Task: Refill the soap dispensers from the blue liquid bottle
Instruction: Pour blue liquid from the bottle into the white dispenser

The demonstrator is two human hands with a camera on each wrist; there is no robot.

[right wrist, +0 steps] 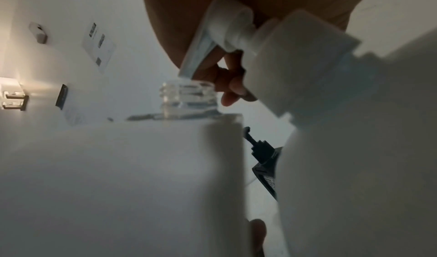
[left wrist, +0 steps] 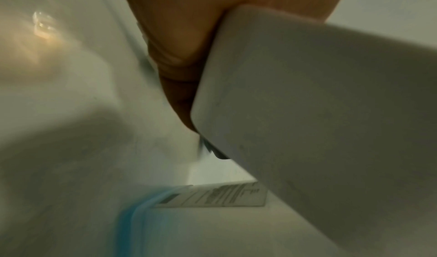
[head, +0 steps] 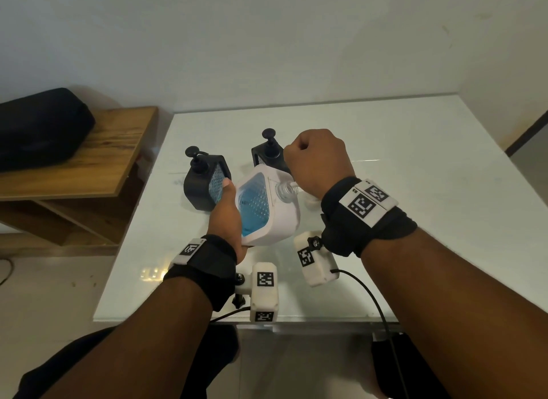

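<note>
Left hand (head: 228,214) wraps my tilted, slick, sloshing bottle (head: 264,208) low down, while right hand (head: 318,161) pinches its pump (right wrist: 227,36) above the open neck (head: 285,190).

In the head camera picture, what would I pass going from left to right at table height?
Black case on the wooden shelf → left black dispenser → white bottle of blue liquid in the left hand → right hand.
</note>
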